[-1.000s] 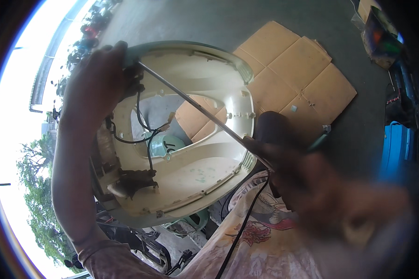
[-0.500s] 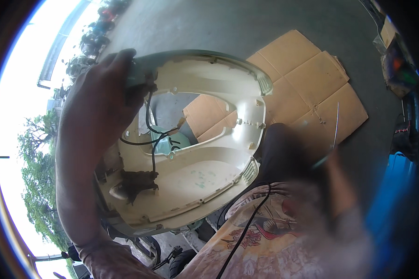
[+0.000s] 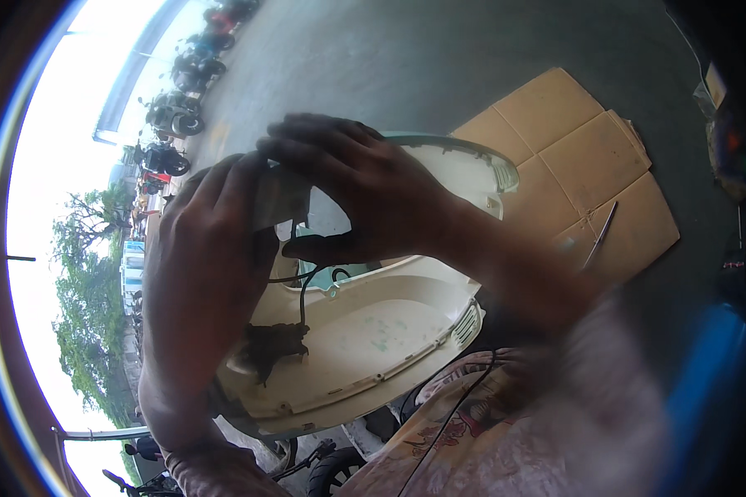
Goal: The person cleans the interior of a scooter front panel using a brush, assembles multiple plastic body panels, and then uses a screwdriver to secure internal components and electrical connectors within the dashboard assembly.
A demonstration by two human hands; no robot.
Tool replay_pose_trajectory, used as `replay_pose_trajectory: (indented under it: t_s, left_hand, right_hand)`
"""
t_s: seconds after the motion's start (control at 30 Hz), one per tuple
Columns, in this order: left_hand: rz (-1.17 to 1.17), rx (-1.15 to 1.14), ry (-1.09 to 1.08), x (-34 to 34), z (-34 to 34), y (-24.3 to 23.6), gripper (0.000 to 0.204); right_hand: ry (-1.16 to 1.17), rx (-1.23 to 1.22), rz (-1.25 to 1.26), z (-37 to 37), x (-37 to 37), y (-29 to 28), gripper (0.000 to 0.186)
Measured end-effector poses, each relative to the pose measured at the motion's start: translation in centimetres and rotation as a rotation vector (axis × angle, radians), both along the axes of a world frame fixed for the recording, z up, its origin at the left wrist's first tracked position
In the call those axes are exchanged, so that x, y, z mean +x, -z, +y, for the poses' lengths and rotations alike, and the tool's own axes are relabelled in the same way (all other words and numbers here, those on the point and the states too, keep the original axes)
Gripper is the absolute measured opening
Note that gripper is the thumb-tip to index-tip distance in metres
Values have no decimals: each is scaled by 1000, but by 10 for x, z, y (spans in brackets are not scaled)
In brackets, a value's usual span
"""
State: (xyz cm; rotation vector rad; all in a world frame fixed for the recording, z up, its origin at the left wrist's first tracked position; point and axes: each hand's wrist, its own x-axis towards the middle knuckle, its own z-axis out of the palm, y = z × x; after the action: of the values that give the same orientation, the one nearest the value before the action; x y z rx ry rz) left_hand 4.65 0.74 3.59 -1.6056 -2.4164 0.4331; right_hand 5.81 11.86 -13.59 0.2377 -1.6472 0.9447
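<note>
A scooter body panel (image 3: 373,331), cream inside and pale green along its rim, is tilted in front of me with its hollow side showing. My left hand (image 3: 211,248) grips its left end, fingers over the rim. From the right, my right hand (image 3: 365,186) reaches across the opening; its fingers curl over the same end beside my left hand, thumb lower down. What lies between the two hands is dark and mostly hidden. A black cable (image 3: 303,298) runs down inside the panel to a dark rubber-covered fitting (image 3: 275,346).
Flattened cardboard (image 3: 555,157) lies on the grey floor at the right, with a thin screwdriver-like tool (image 3: 607,228) on it. Parked motorcycles (image 3: 174,116) line the far left. A wheel (image 3: 336,472) shows below the panel. Something blue (image 3: 709,364) stands at right.
My right hand has come from the lower right up to the panel's left end, without the thin tool, which now lies on the cardboard. The panel appears slightly lower and farther right.
</note>
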Motion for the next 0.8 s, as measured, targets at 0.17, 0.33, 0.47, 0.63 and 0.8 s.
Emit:
replay_pose_trajectory:
  t_s: [0.17,0.33,0.47,0.63,0.8]
  left_hand:
    - [103,-53,8,-1,-9,1,54]
    - [74,-96,39,-2,-10,-3,57]
    - [112,-98,51,-5,-9,1,63]
    - [141,-101,72,-5,-1,0,64]
    - [131,-96,48,-5,-1,-2,60]
  right_hand:
    - [-94,137,11,9,-12,-5,56]
    - [30,260,106,6,-23,-3,59]
    - [-20,350,-8,12,-18,-5,63]
    - [58,284,161,18,-24,-4,62]
    - [21,309,158,19,-25,-8,60]
